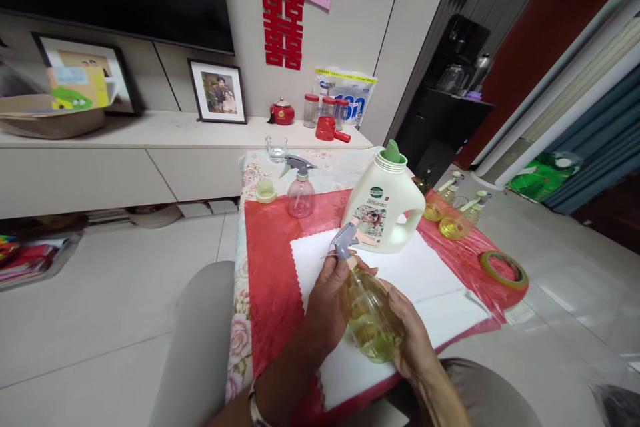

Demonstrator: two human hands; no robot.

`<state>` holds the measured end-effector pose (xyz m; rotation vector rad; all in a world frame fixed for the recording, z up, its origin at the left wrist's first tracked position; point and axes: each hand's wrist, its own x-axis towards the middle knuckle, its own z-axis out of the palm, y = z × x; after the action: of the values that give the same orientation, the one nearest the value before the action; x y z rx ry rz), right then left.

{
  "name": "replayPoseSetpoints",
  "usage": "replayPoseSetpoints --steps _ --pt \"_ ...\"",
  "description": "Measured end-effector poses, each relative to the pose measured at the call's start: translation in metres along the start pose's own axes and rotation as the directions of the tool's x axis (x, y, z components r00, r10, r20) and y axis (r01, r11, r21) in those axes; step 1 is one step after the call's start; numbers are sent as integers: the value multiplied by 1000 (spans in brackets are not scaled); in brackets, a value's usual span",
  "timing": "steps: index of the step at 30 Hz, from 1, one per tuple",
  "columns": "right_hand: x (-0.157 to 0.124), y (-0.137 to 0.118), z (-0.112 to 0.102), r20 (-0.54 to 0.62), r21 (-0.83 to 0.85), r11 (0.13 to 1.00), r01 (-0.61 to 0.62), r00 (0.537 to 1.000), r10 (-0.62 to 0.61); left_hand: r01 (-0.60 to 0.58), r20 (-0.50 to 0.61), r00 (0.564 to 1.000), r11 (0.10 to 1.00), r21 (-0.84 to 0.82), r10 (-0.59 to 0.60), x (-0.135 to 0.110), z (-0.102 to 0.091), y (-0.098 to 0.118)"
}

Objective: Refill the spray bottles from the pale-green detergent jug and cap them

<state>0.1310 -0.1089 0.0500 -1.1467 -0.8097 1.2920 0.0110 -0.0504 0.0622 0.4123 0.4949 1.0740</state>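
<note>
A clear spray bottle [371, 317] with yellowish liquid is tilted between both my hands over the white sheet [435, 293]. My left hand [327, 300] grips its neck just below the grey trigger head [345, 240]. Around the body of the bottle, on its right side, my right hand [413, 333] is closed. Just beyond stands a large white detergent jug [383, 200], a green spout [393, 152] in its open mouth. A pink spray bottle [301, 197] with a grey trigger stands farther left, beside a pale green cap [265, 191].
On the table's right lie a roll of tape [504, 269] and bottles of yellow liquid [457, 223]. A glass cup [277, 148] stands at the far edge. Behind, the white cabinet [175, 130] holds jars, a red scoop [326, 129] and framed photos. Red plastic [273, 260] covers the tablecloth.
</note>
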Motion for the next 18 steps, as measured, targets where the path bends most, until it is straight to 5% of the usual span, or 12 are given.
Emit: replayPoseSetpoints --steps 5,10,12,15,18 --pt "7 13 12 -275 -26 997 72 958 -77 -87 -271 953 980 179 134 0 0 -17" --pt "5 28 20 -496 -171 954 245 816 -298 -173 -323 917 964 201 232 4 2 -18" --pt "0 33 26 -436 -297 891 343 782 -446 -201 -318 911 955 217 264 6 6 -10" --pt "-7 40 30 -140 -558 681 475 755 -641 -173 -369 890 948 267 266 8 8 5" --pt "-9 44 25 35 -683 573 453 804 -593 -176 -390 868 925 337 307 9 5 12"
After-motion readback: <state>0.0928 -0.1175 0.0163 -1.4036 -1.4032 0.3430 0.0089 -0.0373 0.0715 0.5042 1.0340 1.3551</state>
